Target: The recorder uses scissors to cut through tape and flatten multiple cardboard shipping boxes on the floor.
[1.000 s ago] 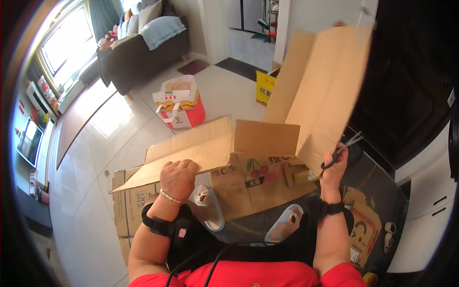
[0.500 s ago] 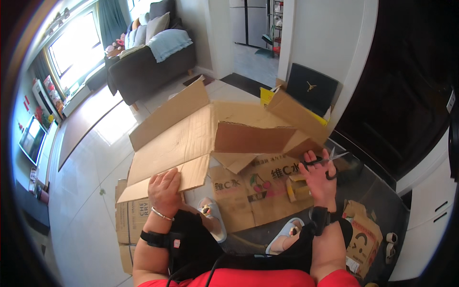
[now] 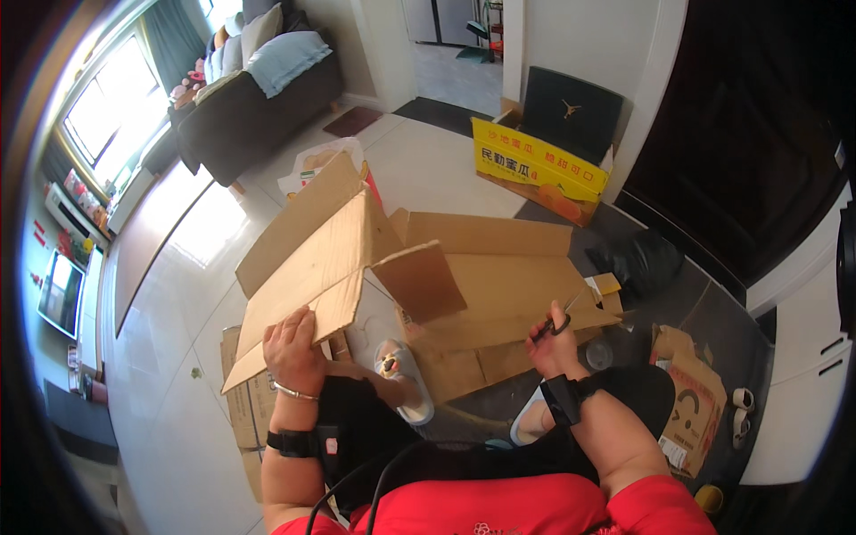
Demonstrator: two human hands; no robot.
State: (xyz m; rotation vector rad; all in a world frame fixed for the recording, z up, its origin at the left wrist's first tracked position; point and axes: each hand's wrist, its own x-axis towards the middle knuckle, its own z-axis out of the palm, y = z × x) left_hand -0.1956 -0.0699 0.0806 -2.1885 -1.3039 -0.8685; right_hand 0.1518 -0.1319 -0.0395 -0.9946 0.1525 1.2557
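Observation:
A large brown cardboard box (image 3: 308, 267) stands opened out in front of my knees, its left part tilted up. My left hand (image 3: 292, 352) grips the lower edge of that part, fingers over the top face and thumb hidden. A small flap (image 3: 421, 281) sticks out from its right edge. To the right, a wide cardboard panel (image 3: 513, 290) lies low over the floor. My right hand (image 3: 557, 352) holds scissors (image 3: 550, 328) by their black handles, at the near side of this panel. The blades point up and away, touching no cardboard that I can make out.
Flattened cardboard (image 3: 252, 392) lies by my left leg. A yellow carton (image 3: 539, 169) holding a black box (image 3: 571, 109) stands near the dark door. A black bag (image 3: 637, 263), a small carton (image 3: 606, 290) and a brown printed carton (image 3: 694, 401) are at right. A plastic bag (image 3: 323, 159) sits behind the box.
The box's right part has swung down and spread out, covering most of the printed cardboard beneath. My right hand has moved left and lower with the scissors. My left hand keeps its grip.

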